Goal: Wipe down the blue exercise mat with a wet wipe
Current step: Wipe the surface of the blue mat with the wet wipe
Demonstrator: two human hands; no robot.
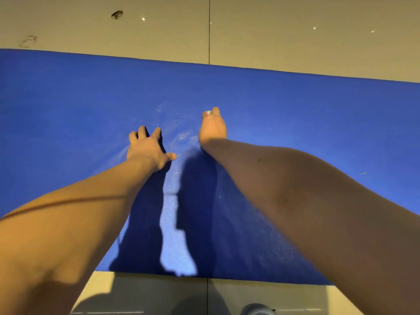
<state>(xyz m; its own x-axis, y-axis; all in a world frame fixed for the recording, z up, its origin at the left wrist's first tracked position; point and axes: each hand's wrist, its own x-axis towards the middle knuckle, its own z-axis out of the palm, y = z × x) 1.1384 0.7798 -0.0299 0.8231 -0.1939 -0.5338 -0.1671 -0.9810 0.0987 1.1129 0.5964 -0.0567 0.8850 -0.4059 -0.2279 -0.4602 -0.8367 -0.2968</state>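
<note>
Beige floor tiles point(295, 42) are carrying the soft-looking blue mat point(68, 98), and at its middle the open left hand point(147, 148) is pressing flat while the right hand point(212, 129) is pinching the limp, bunched wet wipe point(208, 113).

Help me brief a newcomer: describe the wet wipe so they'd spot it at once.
The blue mat lies across the tiled floor, with two hands on its middle. Look at the right hand, reaching farther than the left hand. The wet wipe is the small white bit at its far end; the left hand, spread flat, shows none.
</note>
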